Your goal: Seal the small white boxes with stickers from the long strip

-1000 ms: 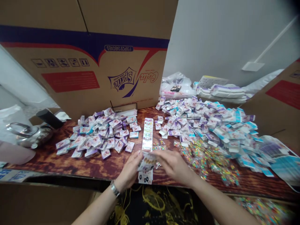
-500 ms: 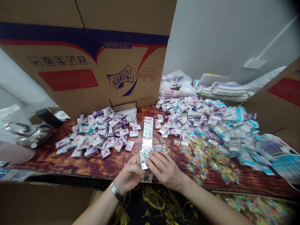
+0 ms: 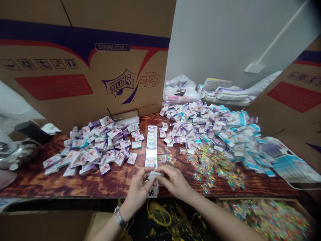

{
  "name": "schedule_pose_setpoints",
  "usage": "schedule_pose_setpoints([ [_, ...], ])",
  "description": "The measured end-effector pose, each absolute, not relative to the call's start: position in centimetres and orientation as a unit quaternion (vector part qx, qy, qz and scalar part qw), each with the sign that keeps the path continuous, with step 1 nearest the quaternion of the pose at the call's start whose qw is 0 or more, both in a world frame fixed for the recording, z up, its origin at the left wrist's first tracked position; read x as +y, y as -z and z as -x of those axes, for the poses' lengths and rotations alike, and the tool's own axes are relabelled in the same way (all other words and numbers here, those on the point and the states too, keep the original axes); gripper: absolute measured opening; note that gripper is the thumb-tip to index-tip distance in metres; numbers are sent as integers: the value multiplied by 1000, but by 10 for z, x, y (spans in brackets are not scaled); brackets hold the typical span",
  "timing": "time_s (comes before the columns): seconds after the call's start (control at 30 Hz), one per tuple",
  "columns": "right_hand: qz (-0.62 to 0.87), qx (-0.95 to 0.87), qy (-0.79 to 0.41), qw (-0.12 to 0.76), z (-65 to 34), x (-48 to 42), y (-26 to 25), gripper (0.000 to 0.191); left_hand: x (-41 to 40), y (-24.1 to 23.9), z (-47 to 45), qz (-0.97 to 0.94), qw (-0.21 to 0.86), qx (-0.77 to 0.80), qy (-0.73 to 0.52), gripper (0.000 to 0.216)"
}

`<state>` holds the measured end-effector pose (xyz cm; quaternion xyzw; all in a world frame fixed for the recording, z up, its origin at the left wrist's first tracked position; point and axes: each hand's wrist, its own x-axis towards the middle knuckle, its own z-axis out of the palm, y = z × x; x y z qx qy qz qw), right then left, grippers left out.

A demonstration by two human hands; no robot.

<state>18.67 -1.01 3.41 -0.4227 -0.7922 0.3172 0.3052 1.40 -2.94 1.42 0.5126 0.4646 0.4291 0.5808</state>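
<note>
Near the table's front edge, my left hand (image 3: 139, 184) and my right hand (image 3: 173, 180) meet, both pinching a small white folded piece of sticker sheet (image 3: 154, 174) between thumbs and fingers. Just beyond them a long strip of sticker sheets (image 3: 151, 144) with colourful round prints lies flat. Another printed sheet (image 3: 153, 191) shows partly beneath the hands. Several small clear candy packets (image 3: 167, 156) lie right of the strip. To the left is a pile of small closed boxes (image 3: 96, 147); to the right, a larger pile of small boxes (image 3: 208, 124), some with flaps open.
Many candy packets (image 3: 215, 167) are spread at the right, with more in a carton (image 3: 273, 217) below the table edge. Large cardboard boxes (image 3: 82, 110) (image 3: 296, 110) stand at back left and right. A metal kettle (image 3: 17, 154) sits far left, flat stacked cartons (image 3: 296, 164) far right.
The sheet piece, earlier flat with its prints facing up, is now folded smaller between my fingertips. My right hand has turned from covering it to pinching it. The view has shifted right.
</note>
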Motion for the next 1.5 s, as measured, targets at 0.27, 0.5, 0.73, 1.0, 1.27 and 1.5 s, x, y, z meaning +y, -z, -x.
schedule_pose_setpoints([
  [0.27,447,-803,-298,258,-204,44,-25,20,-18,-7,-25,-572,450,517,-450,38],
  [0.5,558,-741,-312,206,-258,85,9,19,-22,-2,-16,-593,461,506,-424,28],
  [0.73,603,-722,-311,133,-258,58,35,34,-11,-11,-25,-647,434,479,-404,22],
  [1.0,535,-784,-311,54,-286,50,2,48,0,-18,-34,-710,388,454,-372,22],
  [1.27,440,-863,-242,-47,-281,96,4,38,75,-20,-65,-872,123,436,-186,33],
  [1.5,470,-863,-169,-81,-276,85,8,27,164,2,-105,-925,27,369,-87,46],
])
